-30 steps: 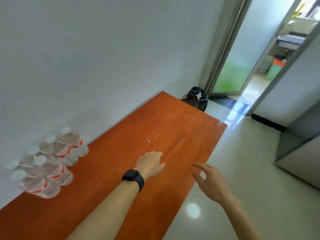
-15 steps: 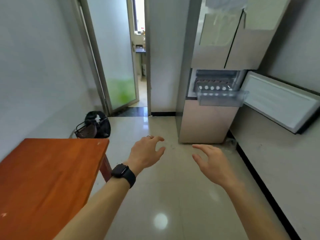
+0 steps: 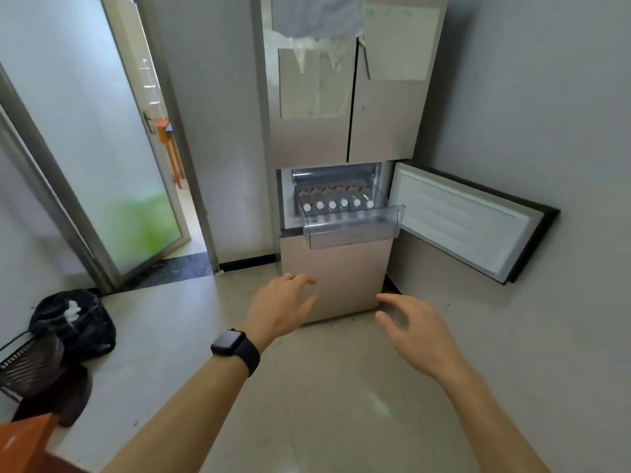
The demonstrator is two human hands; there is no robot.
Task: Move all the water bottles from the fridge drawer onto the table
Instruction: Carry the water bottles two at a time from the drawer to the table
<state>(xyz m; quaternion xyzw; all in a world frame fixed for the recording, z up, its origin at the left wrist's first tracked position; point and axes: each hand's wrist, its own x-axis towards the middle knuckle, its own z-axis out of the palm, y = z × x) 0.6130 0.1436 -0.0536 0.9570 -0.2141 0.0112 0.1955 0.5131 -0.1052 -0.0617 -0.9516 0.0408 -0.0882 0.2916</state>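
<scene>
The fridge (image 3: 345,131) stands ahead with its middle door (image 3: 467,220) swung open to the right. A clear plastic drawer (image 3: 351,228) is pulled out of it. Several water bottles (image 3: 333,203) with white caps and red labels lie in a row inside the drawer. My left hand (image 3: 281,307), with a black watch on the wrist and a ring, reaches forward with loose fingers and holds nothing. My right hand (image 3: 415,331) is also out in front, fingers relaxed and empty. Both hands are well below and short of the drawer. Only a corner of the orange table (image 3: 24,442) shows at the bottom left.
A black bag (image 3: 73,322) and a dark fan or heater (image 3: 30,367) sit on the floor at the left, near the table corner. A frosted glass door (image 3: 112,158) stands open at the left. The beige tiled floor (image 3: 307,404) stretches to the fridge.
The view has swung from the table with its bottles round to the fridge, which is now closer. Both hands stay empty and stretched out in front.
</scene>
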